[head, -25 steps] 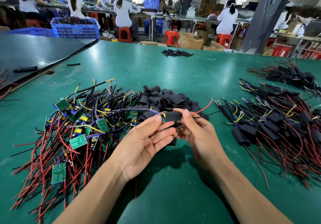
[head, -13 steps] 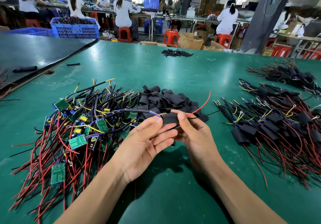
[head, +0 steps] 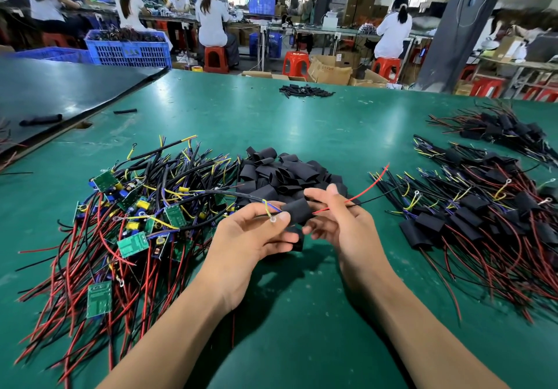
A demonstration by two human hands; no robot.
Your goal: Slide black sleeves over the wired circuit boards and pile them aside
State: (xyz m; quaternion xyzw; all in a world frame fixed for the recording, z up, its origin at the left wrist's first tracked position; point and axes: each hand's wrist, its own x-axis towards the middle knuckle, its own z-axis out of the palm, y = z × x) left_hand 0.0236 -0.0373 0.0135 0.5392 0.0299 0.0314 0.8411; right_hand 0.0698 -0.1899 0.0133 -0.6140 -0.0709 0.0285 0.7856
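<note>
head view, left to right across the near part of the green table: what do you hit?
Pile of unsleeved wired circuit boards → left hand → black sleeve held between both hands → right hand → pile of sleeved boards.

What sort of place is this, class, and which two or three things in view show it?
Most likely an electronics assembly workshop: a green workbench heaped with wired circuit boards and black sleeves, with workers in white seated on red stools at benches behind.
</note>
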